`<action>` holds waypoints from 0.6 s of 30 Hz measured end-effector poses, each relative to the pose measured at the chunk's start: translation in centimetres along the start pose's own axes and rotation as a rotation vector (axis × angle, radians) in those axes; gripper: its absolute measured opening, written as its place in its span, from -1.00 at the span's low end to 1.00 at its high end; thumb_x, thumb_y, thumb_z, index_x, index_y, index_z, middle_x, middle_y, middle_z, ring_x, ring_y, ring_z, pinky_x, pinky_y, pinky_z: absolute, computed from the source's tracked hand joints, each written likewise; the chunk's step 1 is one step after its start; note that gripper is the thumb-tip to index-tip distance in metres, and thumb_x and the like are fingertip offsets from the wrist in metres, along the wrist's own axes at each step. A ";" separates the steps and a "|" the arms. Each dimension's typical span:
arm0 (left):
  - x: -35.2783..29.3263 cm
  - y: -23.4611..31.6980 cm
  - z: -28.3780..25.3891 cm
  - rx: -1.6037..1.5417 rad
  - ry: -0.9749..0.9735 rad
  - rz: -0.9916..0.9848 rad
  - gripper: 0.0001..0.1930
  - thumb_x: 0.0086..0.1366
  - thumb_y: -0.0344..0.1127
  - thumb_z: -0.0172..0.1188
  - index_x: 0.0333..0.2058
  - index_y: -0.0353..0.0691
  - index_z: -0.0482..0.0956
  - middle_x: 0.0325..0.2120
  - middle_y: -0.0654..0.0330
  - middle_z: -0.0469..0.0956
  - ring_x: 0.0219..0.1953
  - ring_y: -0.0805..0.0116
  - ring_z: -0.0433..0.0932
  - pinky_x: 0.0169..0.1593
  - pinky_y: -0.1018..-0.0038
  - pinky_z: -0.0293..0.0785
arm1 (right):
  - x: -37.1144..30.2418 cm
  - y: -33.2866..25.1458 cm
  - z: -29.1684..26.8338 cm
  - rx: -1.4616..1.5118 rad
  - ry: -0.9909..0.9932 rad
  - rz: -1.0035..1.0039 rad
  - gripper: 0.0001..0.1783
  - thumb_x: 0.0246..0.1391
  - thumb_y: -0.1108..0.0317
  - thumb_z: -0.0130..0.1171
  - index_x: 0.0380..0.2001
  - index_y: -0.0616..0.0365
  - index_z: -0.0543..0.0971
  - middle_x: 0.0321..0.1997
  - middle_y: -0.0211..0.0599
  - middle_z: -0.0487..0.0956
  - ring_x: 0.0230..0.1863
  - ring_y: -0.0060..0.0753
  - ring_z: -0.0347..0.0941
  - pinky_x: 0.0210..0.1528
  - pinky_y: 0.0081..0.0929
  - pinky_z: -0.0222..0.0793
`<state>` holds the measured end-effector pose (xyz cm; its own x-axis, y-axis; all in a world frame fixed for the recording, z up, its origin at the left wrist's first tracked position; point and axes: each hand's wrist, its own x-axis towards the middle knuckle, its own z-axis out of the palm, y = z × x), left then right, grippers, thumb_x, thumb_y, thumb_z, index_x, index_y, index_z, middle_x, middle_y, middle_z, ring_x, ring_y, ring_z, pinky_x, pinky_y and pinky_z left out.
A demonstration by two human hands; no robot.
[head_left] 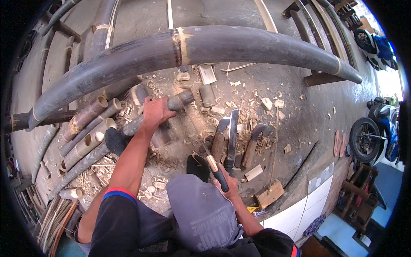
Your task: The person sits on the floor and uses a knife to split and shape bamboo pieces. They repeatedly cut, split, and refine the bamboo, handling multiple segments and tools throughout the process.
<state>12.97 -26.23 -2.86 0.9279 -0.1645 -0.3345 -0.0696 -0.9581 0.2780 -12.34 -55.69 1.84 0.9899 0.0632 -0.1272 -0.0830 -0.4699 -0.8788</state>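
Observation:
My left hand (pixel 155 112) grips a dark bamboo pole (pixel 180 101) that lies across the ground, slanting from lower left to upper right. My right hand (pixel 226 183) is closed on the black and pale handle of a thin hand saw (pixel 201 143). The saw blade runs up and left to the pole, just right of my left hand. A dark-socked foot (pixel 114 141) rests on the pole's lower part. My bent knee in grey cloth (pixel 199 210) fills the lower middle.
A thick, long bamboo trunk (pixel 222 45) arches across the top. Several cut bamboo tubes (pixel 87 130) lie at left. Machetes and a curved blade (pixel 231 137) lie among wood chips at centre. A wooden block (pixel 270 193), sandals (pixel 340 143) and a parked motorcycle (pixel 372 132) are at right.

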 end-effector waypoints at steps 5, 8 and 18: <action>0.8 1.0 0.2 -0.016 -0.018 0.001 -0.40 -0.05 0.12 0.45 -0.13 -0.20 0.64 -0.36 -0.06 0.74 -0.19 -0.04 0.71 0.22 0.12 0.28 | 12.1 -1.3 5.1 0.031 0.020 0.017 -0.35 0.19 0.14 0.26 0.31 0.12 0.46 -0.39 0.06 0.64 -0.40 0.13 0.66 -0.34 -0.12 0.55; 0.4 0.2 0.1 0.007 -0.083 -0.041 -0.39 -0.05 0.12 0.44 -0.10 -0.19 0.65 -0.35 -0.06 0.74 -0.18 -0.04 0.71 0.24 0.13 0.27 | 13.3 -3.6 5.3 0.121 0.029 0.043 -0.37 0.21 0.14 0.26 0.31 0.08 0.46 -0.40 0.02 0.64 -0.41 0.10 0.65 -0.33 -0.13 0.54; 0.5 0.4 0.4 -0.014 0.005 -0.016 -0.40 -0.07 0.10 0.44 -0.08 -0.14 0.67 -0.36 -0.05 0.74 -0.21 -0.03 0.72 0.25 0.13 0.27 | 4.8 0.7 2.0 -0.035 -0.034 0.018 -0.26 0.16 0.12 0.27 0.35 0.22 0.41 -0.28 0.14 0.69 -0.30 0.12 0.70 -0.19 -0.15 0.62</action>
<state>13.26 -26.75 -3.34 0.9309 -0.1476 -0.3342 -0.0493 -0.9571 0.2854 -7.87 -53.95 -0.34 0.9837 0.0838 -0.1591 -0.0964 -0.5015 -0.8598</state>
